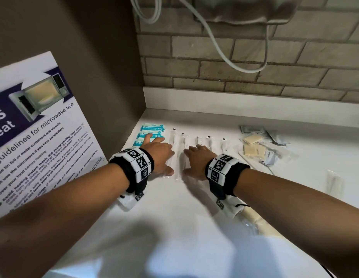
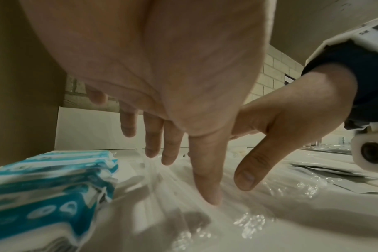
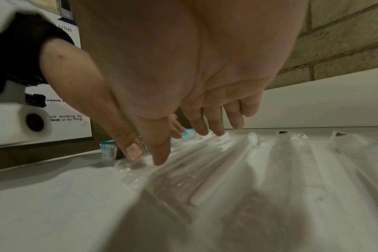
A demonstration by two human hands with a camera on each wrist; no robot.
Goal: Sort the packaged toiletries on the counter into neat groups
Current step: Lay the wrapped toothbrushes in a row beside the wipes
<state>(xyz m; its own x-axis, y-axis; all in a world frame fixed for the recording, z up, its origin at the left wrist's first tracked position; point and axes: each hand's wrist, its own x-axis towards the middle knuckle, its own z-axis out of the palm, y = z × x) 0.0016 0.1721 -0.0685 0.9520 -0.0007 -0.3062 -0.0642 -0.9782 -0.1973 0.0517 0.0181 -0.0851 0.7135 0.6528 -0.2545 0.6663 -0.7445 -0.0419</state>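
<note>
Both hands lay flat and spread over a row of clear-wrapped toothbrushes (image 1: 177,149) on the white counter (image 1: 174,217), palms down, holding nothing. The left hand (image 1: 161,155) had straight fingers (image 2: 153,136) reaching forward, its thumb tip pressing the crinkled film just below the palm. The right hand (image 1: 196,159) mirrored it, fingers (image 3: 214,122) extended over the wrappers and thumb set down close beside the left thumb. One wrapped toothbrush lay in the narrow gap between the two hands; this flat, open posture probably served to slide and square the slippery packets side by side rather than lift them, though which packets each palm actually touched could not be told.

Just beyond the left fingertips, against the side panel, sat the teal packets (image 1: 151,133), stacked edge to edge as a finished group. To the outer side of the right hand the row of toothbrush wrappers ran on, evenly spaced and parallel. Farther out on that side lay a looser cluster of cream soap squares (image 1: 252,145) and grey sachets (image 1: 252,129), overlapping at mixed angles and evidently not yet sorted. One further clear packet (image 1: 333,181) lay apart, near the right forearm. A microwave guidelines poster (image 1: 34,127) leaned on the panel beside the left forearm.
</note>
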